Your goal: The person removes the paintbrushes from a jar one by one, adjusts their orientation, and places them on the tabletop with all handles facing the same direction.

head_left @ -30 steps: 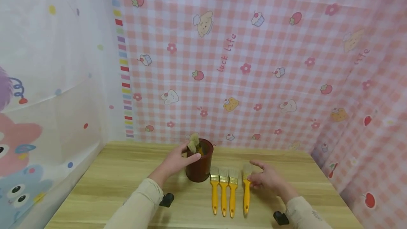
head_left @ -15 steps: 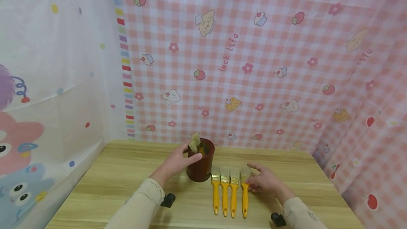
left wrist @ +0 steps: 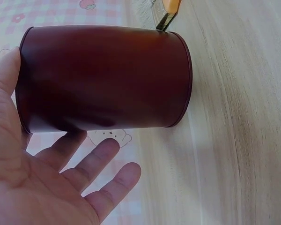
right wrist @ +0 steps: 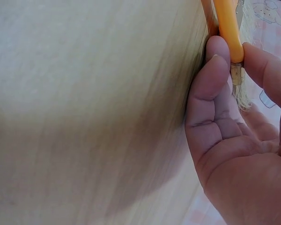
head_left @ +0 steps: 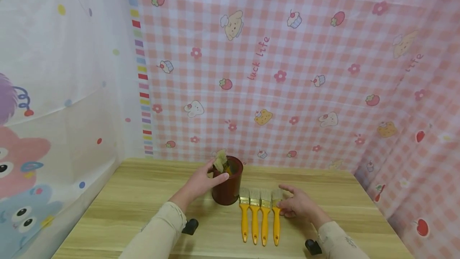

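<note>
A dark reddish-brown cylindrical cup point(head_left: 228, 192) stands upright on the table. A paintbrush point(head_left: 220, 161) leans inside it, pale bristles up. My left hand point(head_left: 200, 180) holds the cup by its rim, thumb on the near side; in the left wrist view the lower fingers extend loosely beside the cup point(left wrist: 103, 77). Right of the cup, several yellow-handled paintbrushes point(head_left: 255, 223) lie side by side, bristles away from me. My right hand point(head_left: 301, 205) pinches the rightmost paintbrush point(head_left: 276, 227) near its ferrule; in the right wrist view the thumb and curled fingers flank its yellow handle point(right wrist: 228, 33).
The wood-grain table point(head_left: 151, 199) ends at a pink checked cloth point(head_left: 280, 51) behind. A white patterned cloth point(head_left: 79, 103) hangs on the left. Black wrist-mounted pieces show by the left forearm point(head_left: 158, 227) and the right sleeve point(head_left: 339, 241).
My right hand has slid the rightmost paintbrush left, until it lies close beside the others. The left hand has stayed at the cup, and the view has shifted slightly.
</note>
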Action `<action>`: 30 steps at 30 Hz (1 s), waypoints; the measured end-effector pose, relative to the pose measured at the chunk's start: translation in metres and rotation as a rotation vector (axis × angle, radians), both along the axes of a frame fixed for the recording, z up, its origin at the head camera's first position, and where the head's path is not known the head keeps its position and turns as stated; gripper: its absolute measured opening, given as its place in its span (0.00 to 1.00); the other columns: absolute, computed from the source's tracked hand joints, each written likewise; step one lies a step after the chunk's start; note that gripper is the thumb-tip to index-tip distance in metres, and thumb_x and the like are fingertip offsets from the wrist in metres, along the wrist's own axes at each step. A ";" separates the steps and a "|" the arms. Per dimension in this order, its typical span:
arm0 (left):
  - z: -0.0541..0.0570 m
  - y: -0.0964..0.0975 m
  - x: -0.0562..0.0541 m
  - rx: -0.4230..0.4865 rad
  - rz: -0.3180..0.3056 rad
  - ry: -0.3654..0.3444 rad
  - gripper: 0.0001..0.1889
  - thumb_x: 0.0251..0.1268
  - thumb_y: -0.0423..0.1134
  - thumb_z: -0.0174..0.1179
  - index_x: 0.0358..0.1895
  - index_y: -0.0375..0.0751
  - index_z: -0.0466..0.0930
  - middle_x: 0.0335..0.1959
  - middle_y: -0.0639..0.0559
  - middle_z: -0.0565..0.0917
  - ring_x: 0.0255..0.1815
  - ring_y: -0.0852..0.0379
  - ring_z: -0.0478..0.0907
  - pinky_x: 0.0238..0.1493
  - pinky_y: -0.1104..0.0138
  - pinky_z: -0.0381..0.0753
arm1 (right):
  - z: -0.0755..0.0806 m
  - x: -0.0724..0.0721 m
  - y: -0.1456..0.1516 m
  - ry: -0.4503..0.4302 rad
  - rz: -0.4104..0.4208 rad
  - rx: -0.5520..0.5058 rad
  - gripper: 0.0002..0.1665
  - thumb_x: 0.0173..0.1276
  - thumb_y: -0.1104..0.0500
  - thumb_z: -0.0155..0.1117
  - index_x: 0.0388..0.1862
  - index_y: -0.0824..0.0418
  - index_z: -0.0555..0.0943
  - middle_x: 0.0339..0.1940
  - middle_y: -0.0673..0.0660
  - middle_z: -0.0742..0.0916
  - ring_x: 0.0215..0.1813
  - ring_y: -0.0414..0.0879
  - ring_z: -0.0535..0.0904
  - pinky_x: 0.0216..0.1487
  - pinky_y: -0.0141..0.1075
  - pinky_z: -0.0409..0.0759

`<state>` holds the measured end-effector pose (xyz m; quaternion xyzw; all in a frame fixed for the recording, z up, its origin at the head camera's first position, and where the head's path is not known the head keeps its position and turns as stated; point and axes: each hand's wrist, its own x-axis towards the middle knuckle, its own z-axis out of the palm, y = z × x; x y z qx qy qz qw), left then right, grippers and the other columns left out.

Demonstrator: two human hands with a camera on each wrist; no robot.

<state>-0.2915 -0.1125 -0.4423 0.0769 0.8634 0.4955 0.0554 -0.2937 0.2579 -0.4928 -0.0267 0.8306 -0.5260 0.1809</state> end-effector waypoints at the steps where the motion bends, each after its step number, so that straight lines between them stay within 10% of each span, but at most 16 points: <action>1: 0.000 0.000 0.000 0.001 0.001 -0.002 0.50 0.72 0.67 0.66 0.89 0.55 0.52 0.83 0.37 0.68 0.84 0.34 0.64 0.80 0.36 0.66 | 0.000 0.000 0.000 0.003 -0.002 0.007 0.49 0.74 0.65 0.71 0.87 0.67 0.56 0.38 0.59 0.93 0.33 0.48 0.88 0.38 0.42 0.89; 30: 0.003 0.001 0.001 0.038 0.004 -0.013 0.51 0.71 0.66 0.67 0.89 0.57 0.51 0.82 0.36 0.69 0.84 0.34 0.64 0.80 0.36 0.67 | 0.000 0.002 -0.004 0.026 -0.015 0.137 0.46 0.69 0.62 0.77 0.82 0.66 0.67 0.40 0.60 0.87 0.35 0.48 0.84 0.35 0.39 0.84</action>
